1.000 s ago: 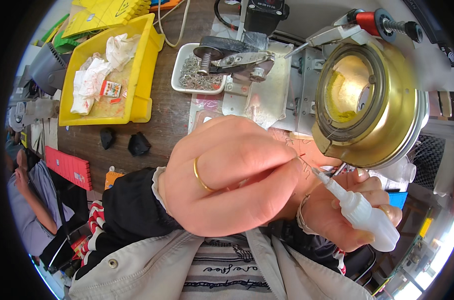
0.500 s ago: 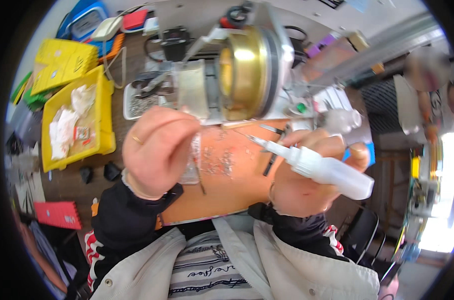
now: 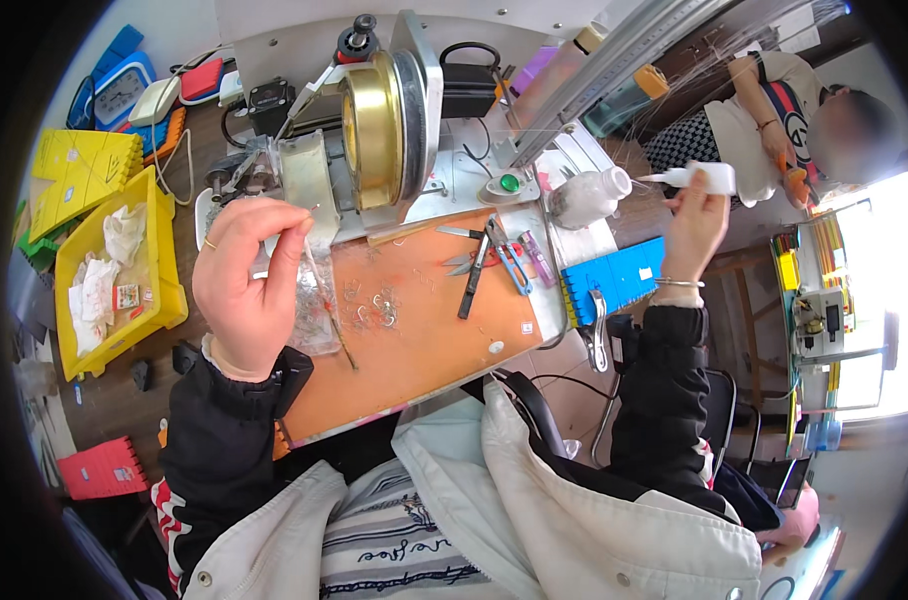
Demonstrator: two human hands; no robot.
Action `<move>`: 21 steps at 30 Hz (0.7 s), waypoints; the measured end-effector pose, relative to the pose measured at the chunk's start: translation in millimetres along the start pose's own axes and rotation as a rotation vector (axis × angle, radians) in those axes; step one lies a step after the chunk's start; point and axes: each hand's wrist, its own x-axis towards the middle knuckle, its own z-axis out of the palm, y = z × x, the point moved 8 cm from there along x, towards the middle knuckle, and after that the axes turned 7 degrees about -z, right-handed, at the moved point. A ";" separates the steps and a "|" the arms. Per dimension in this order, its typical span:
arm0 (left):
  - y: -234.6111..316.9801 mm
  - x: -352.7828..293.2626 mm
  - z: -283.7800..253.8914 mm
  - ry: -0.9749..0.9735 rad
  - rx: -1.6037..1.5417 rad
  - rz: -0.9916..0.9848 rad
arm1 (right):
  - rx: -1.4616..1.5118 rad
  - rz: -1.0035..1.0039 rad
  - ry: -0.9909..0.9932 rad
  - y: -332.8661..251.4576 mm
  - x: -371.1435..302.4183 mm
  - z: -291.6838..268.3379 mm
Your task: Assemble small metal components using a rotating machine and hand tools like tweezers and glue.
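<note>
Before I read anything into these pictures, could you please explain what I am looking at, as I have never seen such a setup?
Of course. There is no robot here: a person works with bare hands, and the view looks down from a wide fisheye camera on their head, so straight edges bend. The left hand pinches something tiny between its fingers; it is too small to name. The right hand holds up a white squeeze bottle with a thin nozzle. On the orange board lie small wire pieces and a blue-handled tool. Behind it stands a machine with a brass-coloured ring. To the left, a yellow tray holds crumpled tissues.
</note>
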 end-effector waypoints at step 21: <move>-4.6 2.4 -5.3 0.086 -0.011 0.025 | -0.230 -0.047 -1.033 -96.6 -193.7 116.1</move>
